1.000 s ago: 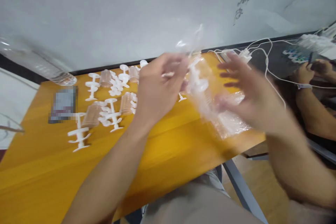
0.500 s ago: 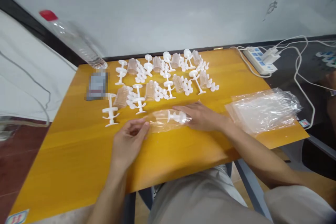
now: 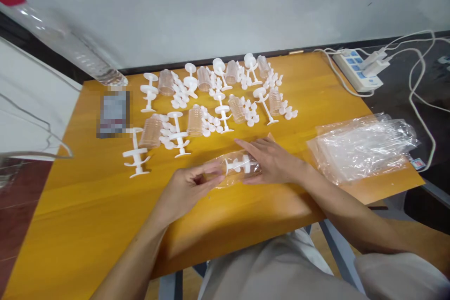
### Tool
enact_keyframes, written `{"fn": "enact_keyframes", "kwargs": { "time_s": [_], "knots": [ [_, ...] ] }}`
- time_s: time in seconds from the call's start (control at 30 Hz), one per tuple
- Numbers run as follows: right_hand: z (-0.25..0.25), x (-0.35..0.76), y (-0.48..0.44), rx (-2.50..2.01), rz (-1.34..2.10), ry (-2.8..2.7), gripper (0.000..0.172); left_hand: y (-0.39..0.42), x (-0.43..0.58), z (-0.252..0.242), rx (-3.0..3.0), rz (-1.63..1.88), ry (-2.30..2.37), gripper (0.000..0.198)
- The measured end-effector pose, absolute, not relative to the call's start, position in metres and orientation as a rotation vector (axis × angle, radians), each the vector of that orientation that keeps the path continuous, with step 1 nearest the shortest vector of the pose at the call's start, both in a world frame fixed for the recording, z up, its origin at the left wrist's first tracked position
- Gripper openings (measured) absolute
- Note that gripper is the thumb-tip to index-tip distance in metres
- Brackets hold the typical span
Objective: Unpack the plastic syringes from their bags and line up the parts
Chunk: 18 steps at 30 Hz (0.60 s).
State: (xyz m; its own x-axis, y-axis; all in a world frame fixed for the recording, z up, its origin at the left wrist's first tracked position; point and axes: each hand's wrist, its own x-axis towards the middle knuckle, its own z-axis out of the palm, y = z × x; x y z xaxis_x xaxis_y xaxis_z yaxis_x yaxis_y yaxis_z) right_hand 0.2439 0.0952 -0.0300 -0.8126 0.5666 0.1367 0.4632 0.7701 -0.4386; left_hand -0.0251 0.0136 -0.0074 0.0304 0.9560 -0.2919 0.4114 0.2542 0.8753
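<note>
A clear plastic bag [image 3: 230, 179] lies on the table near its front, with a white plunger-shaped part [image 3: 237, 165] inside. My left hand [image 3: 190, 187] pinches the bag's left end between thumb and fingers. Over the bag's right end is my right hand [image 3: 272, 161], its fingers closed around the bag and what is in it; part of the contents is hidden under the palm. Behind my hands stand two rows of sets, each with a white plunger part [image 3: 178, 136], a clear ribbed cylinder [image 3: 195, 121] and small white pieces [image 3: 212, 124].
A stack of clear bags [image 3: 362, 150] is at the right of the table [image 3: 105, 225]. A power strip [image 3: 358, 72] with white cables sits at the back right. A red-capped bottle [image 3: 87, 58] and a blurred-out flat object [image 3: 113, 113] are at the back left.
My left hand has moved right along the bag, closer to the white part. My right hand now covers more of the bag's right end. The camera view has shifted slightly.
</note>
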Motion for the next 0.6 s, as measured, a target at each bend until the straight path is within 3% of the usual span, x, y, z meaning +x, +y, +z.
{"fn": "enact_keyframes", "kwargs": {
  "time_s": [0.2, 0.47, 0.6],
  "knots": [
    [-0.027, 0.233, 0.085, -0.856, 0.575, -2.699, 0.119, 0.022, -0.015, -0.016, 1.001, 0.686, 1.501, 0.050],
    [-0.031, 0.239, 0.081, -0.806, 0.579, -2.643, 0.116, -0.005, -0.028, -0.009, 0.996, 0.840, 1.545, 0.043],
    [-0.032, 0.243, 0.082, -0.852, 0.615, -2.626, 0.119, -0.032, -0.059, 0.000, 0.827, 1.123, 1.708, 0.038]
  ]
}}
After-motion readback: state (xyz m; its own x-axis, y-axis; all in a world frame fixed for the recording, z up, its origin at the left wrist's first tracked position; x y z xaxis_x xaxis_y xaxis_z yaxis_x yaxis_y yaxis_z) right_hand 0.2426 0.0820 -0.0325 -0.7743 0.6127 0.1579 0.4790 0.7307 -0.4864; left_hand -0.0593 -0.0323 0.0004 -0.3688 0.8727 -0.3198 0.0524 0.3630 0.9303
